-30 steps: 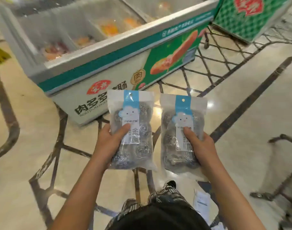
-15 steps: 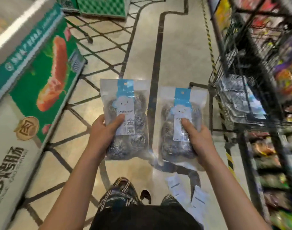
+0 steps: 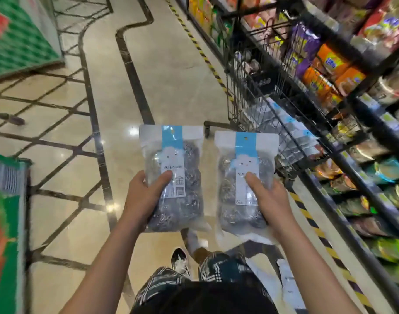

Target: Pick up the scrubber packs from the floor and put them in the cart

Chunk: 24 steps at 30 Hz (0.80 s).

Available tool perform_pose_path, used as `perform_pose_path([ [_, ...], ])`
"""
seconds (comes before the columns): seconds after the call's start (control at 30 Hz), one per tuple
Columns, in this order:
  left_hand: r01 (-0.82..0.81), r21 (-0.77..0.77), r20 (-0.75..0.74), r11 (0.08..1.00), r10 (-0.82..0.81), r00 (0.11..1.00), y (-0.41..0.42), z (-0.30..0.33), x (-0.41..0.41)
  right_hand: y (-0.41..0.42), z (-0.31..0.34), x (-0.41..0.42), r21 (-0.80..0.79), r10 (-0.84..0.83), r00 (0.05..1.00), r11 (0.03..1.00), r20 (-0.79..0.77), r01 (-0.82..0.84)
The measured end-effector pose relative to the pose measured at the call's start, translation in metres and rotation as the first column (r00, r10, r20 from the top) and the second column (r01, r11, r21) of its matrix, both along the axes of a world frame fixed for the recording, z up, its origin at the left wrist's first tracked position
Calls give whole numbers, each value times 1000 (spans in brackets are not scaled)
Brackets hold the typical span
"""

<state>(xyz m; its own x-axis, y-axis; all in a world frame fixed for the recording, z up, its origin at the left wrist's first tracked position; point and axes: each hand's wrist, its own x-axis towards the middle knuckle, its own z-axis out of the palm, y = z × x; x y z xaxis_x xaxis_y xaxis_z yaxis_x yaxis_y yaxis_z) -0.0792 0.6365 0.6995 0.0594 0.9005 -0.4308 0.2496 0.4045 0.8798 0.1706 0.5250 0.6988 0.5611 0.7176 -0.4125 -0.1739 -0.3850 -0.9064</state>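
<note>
I hold two clear packs of steel scrubbers with blue and white labels, one in each hand, at waist height. My left hand (image 3: 144,197) grips the left scrubber pack (image 3: 178,196) with the thumb across its label. My right hand (image 3: 270,200) grips the right scrubber pack (image 3: 237,193) the same way. The black wire cart (image 3: 257,87) stands ahead on the right, just beyond the right pack. Several more scrubber packs (image 3: 291,130) lie inside its basket. Another pack (image 3: 287,277) lies on the floor by my right leg.
Shelves of snack bags (image 3: 343,71) run along the right side, with a yellow and black floor stripe (image 3: 207,57) beside them. A green freezer cabinet (image 3: 6,223) stands at the left edge and a green checkered box (image 3: 15,39) at the far left. My feet show below.
My view has swung right, away from the freezer and toward the cart and shelves. Both hands keep holding their packs in front of me.
</note>
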Motion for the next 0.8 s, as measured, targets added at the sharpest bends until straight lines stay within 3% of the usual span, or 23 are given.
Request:
perform_pose_path([
  [0.43, 468, 23, -43, 883, -467, 883, 212, -9, 247, 106, -27, 155, -5, -426, 904, 905, -27, 426],
  [0.8, 646, -9, -121, 764, -642, 757, 358, -54, 503, 233, -80, 364, -106, -692, 722, 717, 9, 689],
])
